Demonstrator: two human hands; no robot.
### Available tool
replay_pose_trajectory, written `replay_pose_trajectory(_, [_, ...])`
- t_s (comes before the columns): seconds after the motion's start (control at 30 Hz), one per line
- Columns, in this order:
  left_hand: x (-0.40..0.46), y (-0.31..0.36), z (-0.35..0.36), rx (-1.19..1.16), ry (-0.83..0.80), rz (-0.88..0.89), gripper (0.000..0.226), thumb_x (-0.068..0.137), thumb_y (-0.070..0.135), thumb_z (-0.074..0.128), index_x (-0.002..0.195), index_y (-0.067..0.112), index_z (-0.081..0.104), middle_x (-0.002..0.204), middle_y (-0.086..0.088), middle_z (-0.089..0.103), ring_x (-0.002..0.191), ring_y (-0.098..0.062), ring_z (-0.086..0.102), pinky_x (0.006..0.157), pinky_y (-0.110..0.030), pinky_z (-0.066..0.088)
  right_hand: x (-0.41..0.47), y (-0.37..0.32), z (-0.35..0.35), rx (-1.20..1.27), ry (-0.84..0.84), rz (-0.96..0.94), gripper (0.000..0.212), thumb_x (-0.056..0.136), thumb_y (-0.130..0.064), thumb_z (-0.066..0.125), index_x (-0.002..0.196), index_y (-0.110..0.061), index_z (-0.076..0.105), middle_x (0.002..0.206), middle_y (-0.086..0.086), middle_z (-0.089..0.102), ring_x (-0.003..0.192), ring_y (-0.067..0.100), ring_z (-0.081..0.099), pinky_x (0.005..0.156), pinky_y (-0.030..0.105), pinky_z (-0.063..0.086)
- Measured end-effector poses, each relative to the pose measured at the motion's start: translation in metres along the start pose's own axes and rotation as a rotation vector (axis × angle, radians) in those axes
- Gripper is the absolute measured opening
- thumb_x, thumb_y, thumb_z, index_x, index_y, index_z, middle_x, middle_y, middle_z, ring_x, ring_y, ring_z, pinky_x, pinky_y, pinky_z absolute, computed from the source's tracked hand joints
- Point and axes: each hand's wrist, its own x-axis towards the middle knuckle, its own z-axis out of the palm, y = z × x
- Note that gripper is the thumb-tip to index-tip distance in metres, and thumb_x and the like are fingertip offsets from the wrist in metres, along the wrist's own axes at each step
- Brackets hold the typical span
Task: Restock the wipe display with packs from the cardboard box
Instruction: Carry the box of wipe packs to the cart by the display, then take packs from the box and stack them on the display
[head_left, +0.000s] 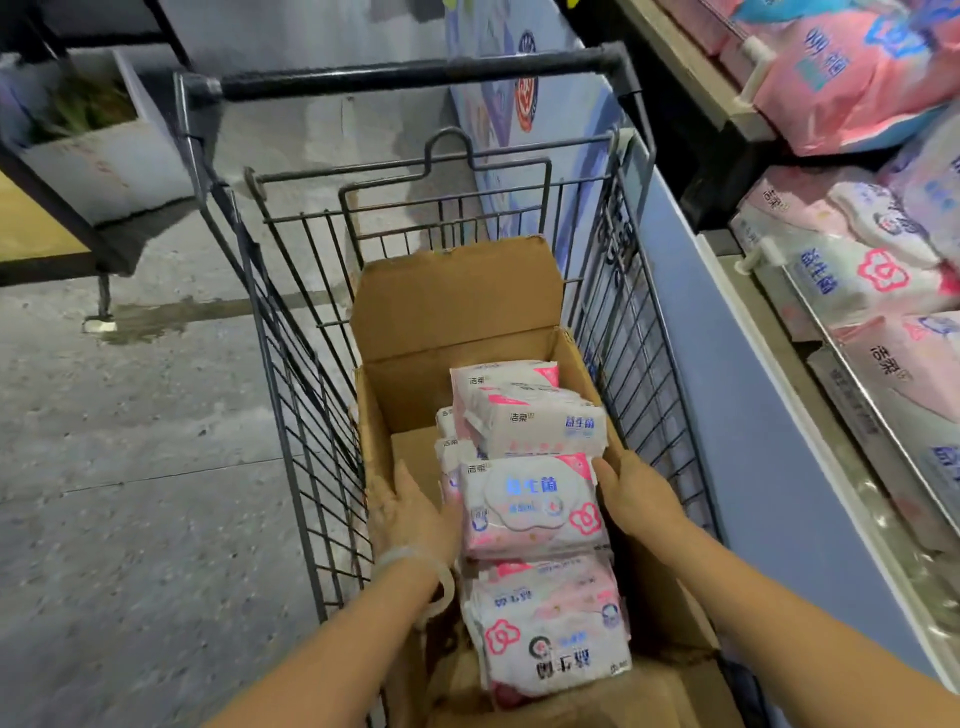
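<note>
Head view: the left hand (415, 512) and right hand (631, 493) are pressing fingers against opposite sides of a wipe pack (530, 501), gripping it inside the cardboard box (457, 306) sitting in the wire cart (291, 332). The wipe display (857, 270) is standing at three o'clock.
</note>
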Motion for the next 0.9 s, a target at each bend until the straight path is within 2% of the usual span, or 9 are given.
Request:
replay_pose_trajectory(0.07, [0.0, 0.008, -0.003, 0.047, -0.051, 0.119, 0.073, 0.094, 0.047, 0.043, 0.151, 0.016, 0.011, 0.16, -0.012, 0.005, 0.148, -0.027, 0.004, 0.119, -0.038, 0.008, -0.005, -0.004, 0.0, 0.042, -0.01, -0.001, 0.047, 0.098, -0.038, 0.037, 0.139, -0.014, 0.039, 0.128, 0.015, 0.058, 0.114, 0.034, 0.056, 0.082, 0.033, 0.042])
replay_pose_trajectory(0.2, [0.004, 0.023, -0.009, -0.002, -0.177, 0.326, 0.061, 0.089, 0.034, 0.053, 0.145, 0.018, 0.032, 0.154, -0.007, 0.027, 0.142, -0.025, 0.023, 0.116, -0.037, 0.024, -0.019, -0.016, 0.001, 0.058, 0.0, -0.004, 0.041, 0.098, -0.036, 0.041, 0.125, -0.007, 0.051, 0.128, 0.015, 0.056, 0.109, 0.031, 0.056, 0.074, 0.029, 0.036])
replay_pose_trajectory(0.3, [0.006, 0.037, -0.017, 0.019, -0.246, 0.438, 0.048, 0.09, 0.027, 0.056, 0.135, 0.014, 0.044, 0.146, -0.008, 0.035, 0.135, -0.025, 0.033, 0.108, -0.031, 0.031, -0.03, -0.018, 0.005, 0.079, 0.017, 0.016, 0.033, 0.096, -0.035, 0.045, 0.109, -0.006, 0.054, 0.1, 0.008, 0.06, 0.087, 0.024, 0.052, 0.068, 0.027, 0.034])
replay_pose_trajectory(0.37, [0.01, 0.048, -0.019, 0.033, -0.273, 0.49, 0.049, 0.09, 0.026, 0.058, 0.135, 0.014, 0.044, 0.144, -0.009, 0.039, 0.133, -0.026, 0.035, 0.108, -0.032, 0.034, -0.036, -0.016, 0.008, 0.089, 0.015, 0.055, 0.021, 0.095, -0.035, 0.047, 0.099, -0.014, 0.049, 0.078, -0.007, 0.048, 0.083, 0.019, 0.048, 0.06, 0.026, 0.033])
replay_pose_trajectory(0.4, [0.012, 0.053, -0.022, 0.04, -0.272, 0.501, 0.053, 0.089, 0.027, 0.059, 0.137, 0.013, 0.043, 0.145, -0.009, 0.039, 0.134, -0.027, 0.036, 0.109, -0.033, 0.034, -0.04, -0.016, 0.008, 0.083, 0.002, 0.077, 0.02, 0.095, -0.036, 0.048, 0.098, -0.016, 0.047, 0.078, -0.01, 0.047, 0.084, 0.019, 0.049, 0.057, 0.025, 0.033])
replay_pose_trajectory(0.47, [0.018, 0.064, -0.025, 0.022, -0.3, 0.48, 0.054, 0.087, 0.029, 0.061, 0.136, 0.011, 0.045, 0.141, -0.008, 0.044, 0.129, -0.027, 0.043, 0.107, -0.034, 0.037, -0.046, -0.014, 0.008, 0.074, -0.019, 0.099, 0.033, 0.094, -0.038, 0.05, 0.114, -0.012, 0.05, 0.103, -0.002, 0.059, 0.096, 0.021, 0.054, 0.067, 0.027, 0.041])
replay_pose_trajectory(0.57, [0.028, 0.072, -0.024, -0.024, -0.345, 0.427, 0.056, 0.081, 0.033, 0.067, 0.13, 0.013, 0.049, 0.132, -0.005, 0.054, 0.12, -0.027, 0.053, 0.101, -0.04, 0.045, -0.052, -0.01, 0.01, 0.121, -0.008, 0.163, 0.058, 0.092, -0.04, 0.052, 0.136, -0.005, 0.039, 0.139, 0.009, 0.048, 0.124, 0.024, 0.05, 0.095, 0.029, 0.041])
replay_pose_trajectory(0.8, [0.036, 0.059, 0.006, -0.036, -0.413, 0.292, 0.057, 0.08, 0.027, 0.071, 0.131, 0.014, 0.048, 0.129, -0.007, 0.059, 0.116, -0.029, 0.057, 0.096, -0.037, 0.048, -0.047, 0.0, 0.025, 0.394, -0.04, 0.287, 0.065, 0.087, -0.041, 0.061, 0.135, -0.004, 0.037, 0.14, 0.012, 0.047, 0.124, 0.026, 0.049, 0.093, 0.031, 0.042])
replay_pose_trajectory(0.9, [0.044, 0.052, 0.018, -0.167, -0.408, 0.168, 0.063, 0.074, 0.027, 0.077, 0.127, 0.011, 0.047, 0.118, -0.008, 0.062, 0.096, -0.025, 0.063, 0.08, -0.034, 0.053, -0.037, 0.005, 0.032, 0.457, -0.032, 0.307, 0.068, 0.087, -0.042, 0.061, 0.137, -0.005, 0.035, 0.141, 0.011, 0.046, 0.125, 0.026, 0.048, 0.092, 0.031, 0.041])
